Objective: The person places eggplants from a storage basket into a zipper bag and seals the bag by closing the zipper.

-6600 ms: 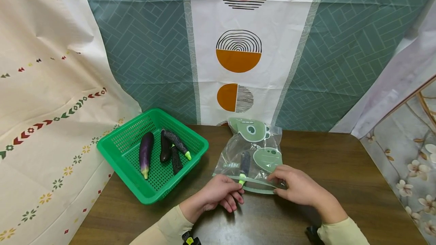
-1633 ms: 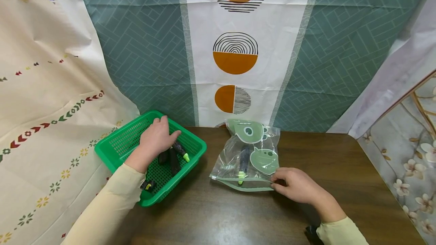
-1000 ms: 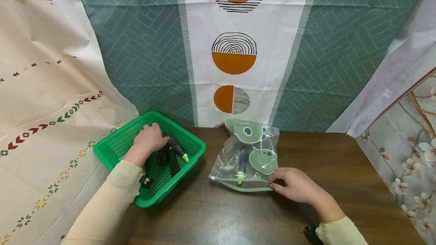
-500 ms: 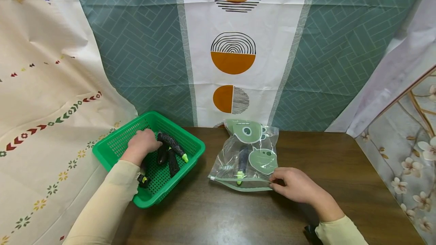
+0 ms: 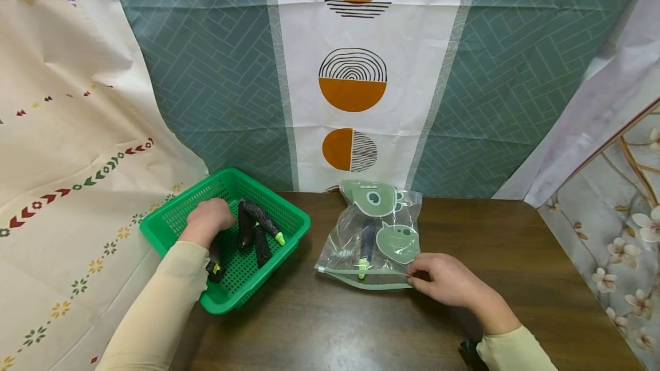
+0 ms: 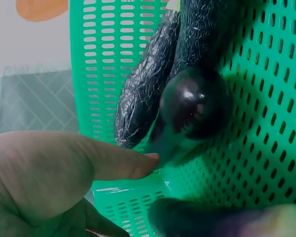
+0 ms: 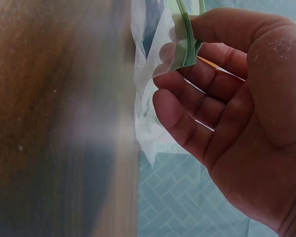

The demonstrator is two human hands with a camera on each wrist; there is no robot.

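Observation:
Inside the green basket [image 5: 273, 193], my left hand [image 5: 208, 219] reaches down at the left side. Its thumb is stretched out in the left wrist view, and a purple eggplant [image 6: 202, 217] lies just beyond the fingers, blurred; I see no grip on it. Beside the hand lie a smooth dark eggplant [image 5: 246, 233] and two wrinkled dark eggplants, one [image 5: 260, 219] with a pale green stem end. My right hand [image 5: 446, 279] pinches the right corner of the mouth of a clear zip bag [image 5: 342, 239]. One dark eggplant [image 5: 368, 239] with a green end lies in the bag.
The basket and the bag stand on a brown wooden table [image 5: 330, 325]. A patterned cloth [image 5: 356, 130] hangs close behind them. Cream cloth [image 5: 93, 188] drapes along the left, against the basket's side, and floral cloth [image 5: 619, 245] on the right.
My left hand has left the bag's mouth and gone into the basket; within the last second it shifts left and lower, toward the purple eggplant. The right hand stays at the bag's corner.

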